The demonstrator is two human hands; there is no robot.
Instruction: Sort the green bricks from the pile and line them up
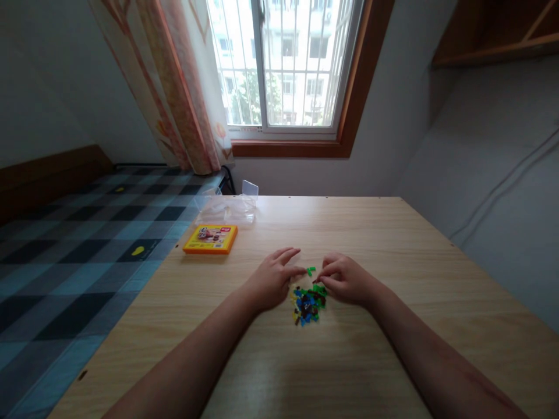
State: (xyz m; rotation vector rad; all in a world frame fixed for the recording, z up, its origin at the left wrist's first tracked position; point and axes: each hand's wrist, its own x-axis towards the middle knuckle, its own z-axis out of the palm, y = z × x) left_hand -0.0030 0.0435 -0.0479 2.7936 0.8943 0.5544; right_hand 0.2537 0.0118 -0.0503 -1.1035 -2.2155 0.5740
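Observation:
A small heap of tiny toy building bricks [308,305] in green, blue, brown and yellow lies on the wooden table, between and just below my hands. Beyond the heap lies a small green piece [311,270], apart from the others. My left hand [277,276] rests to its left with the fingers spread, a fingertip at or touching the green piece. To the right, my right hand [345,278] is closed in a pinch, and a small dark brown brick [315,281] shows at its fingertips. The brick's exact shape is too small to make out.
A yellow-and-orange box [210,239] lies flat at the left of the table [349,366]. Behind it stands clear plastic packaging [229,208]. A bed with a checked cover [87,244] adjoins the left side, and a window [288,70] is ahead.

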